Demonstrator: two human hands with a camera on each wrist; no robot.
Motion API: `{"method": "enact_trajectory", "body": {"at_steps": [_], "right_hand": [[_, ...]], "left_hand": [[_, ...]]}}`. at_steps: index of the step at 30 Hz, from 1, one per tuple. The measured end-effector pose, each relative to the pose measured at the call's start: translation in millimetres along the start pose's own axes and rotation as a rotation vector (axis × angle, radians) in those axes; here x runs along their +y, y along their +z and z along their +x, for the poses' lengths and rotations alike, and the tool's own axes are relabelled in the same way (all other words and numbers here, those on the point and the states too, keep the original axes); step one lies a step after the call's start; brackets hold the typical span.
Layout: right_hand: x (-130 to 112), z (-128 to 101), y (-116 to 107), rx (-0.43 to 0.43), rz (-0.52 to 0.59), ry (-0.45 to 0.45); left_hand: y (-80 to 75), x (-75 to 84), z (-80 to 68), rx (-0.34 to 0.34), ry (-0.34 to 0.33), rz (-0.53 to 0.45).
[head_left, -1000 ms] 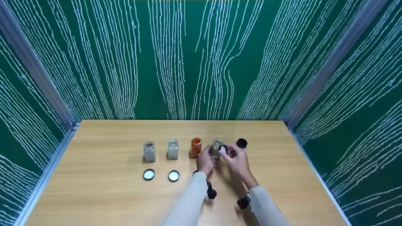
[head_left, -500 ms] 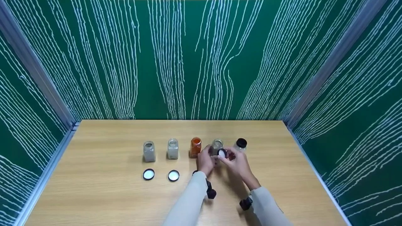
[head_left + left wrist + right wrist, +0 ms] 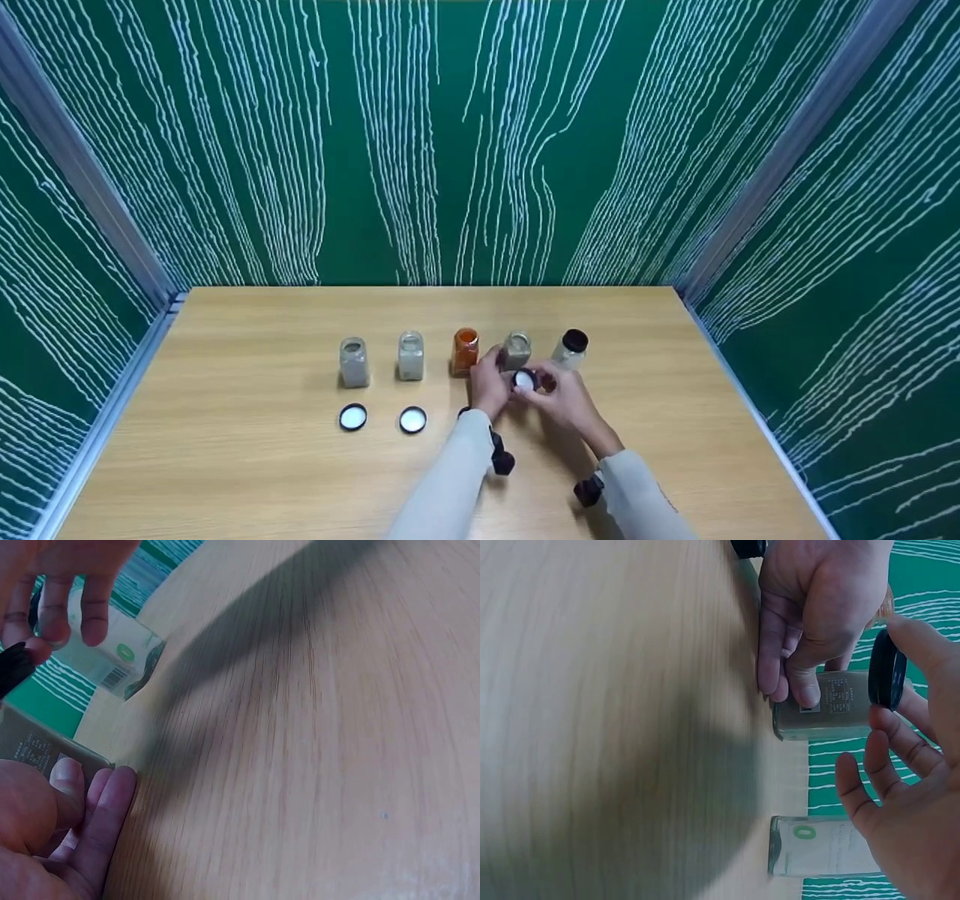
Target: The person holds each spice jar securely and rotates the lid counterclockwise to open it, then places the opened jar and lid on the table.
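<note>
My left hand (image 3: pixel 489 388) grips the lower part of an uncapped glass jar (image 3: pixel 517 348) with grey-brown contents, which stands on the table. In the right wrist view, the left thumb presses on the printed label of this jar (image 3: pixel 838 706). My right hand (image 3: pixel 568 399) pinches a round black lid (image 3: pixel 524 379) by its rim, white inside turned up toward the head camera. The lid is in front of the jar, off its mouth. Just beyond the right hand is a jar of pale contents with a black cap (image 3: pixel 575 340) on it.
An uncapped jar of orange contents (image 3: pixel 466 354) stands close to the left hand. Farther left are two uncapped jars of pale contents, one (image 3: pixel 411 361) nearer and one (image 3: pixel 354 367) outermost. Before them lie two upturned lids, a right one (image 3: pixel 412 420) and a left one (image 3: pixel 352 417).
My right hand has brought the lid from beside the jar's mouth down and toward me, slightly left. The left hand has stayed on the jar.
</note>
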State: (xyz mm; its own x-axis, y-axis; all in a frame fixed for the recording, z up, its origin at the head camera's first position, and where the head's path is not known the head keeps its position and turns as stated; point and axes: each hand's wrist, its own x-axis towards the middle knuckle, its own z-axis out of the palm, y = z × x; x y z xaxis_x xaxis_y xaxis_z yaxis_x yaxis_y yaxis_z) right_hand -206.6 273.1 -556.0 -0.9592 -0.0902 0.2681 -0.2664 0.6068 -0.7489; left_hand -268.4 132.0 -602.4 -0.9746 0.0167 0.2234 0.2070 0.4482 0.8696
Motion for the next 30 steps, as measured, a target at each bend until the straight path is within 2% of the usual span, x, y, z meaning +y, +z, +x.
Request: {"method": "enact_trajectory", "body": {"at_steps": [5,13,17,23,30], "right_hand": [[1.1,-1.7,-0.8,-0.034,0.004,0.035],[3.0,-3.7,-0.9,-0.142,-0.081,-0.018],[3.2,-5.5,-1.4,-0.191,-0.114,-0.006],[4.6,-8.2,-1.7,-0.220,-0.130,-0.002],[4.3,-7.9,-0.8,-0.267,-0.143,0.006]], "left_hand": [[0.0,-0.9,0.6,-0.014,-0.025,0.003],[-0.9,0.8,-1.1,-0.016,-0.025,0.014],[-1.7,2.4,-1.4,-0.029,-0.048,0.034],[-1.8,3.6,-1.7,-0.051,-0.069,0.057],[-2.6,5.1,-1.0,-0.066,-0.097,0.034]]}}
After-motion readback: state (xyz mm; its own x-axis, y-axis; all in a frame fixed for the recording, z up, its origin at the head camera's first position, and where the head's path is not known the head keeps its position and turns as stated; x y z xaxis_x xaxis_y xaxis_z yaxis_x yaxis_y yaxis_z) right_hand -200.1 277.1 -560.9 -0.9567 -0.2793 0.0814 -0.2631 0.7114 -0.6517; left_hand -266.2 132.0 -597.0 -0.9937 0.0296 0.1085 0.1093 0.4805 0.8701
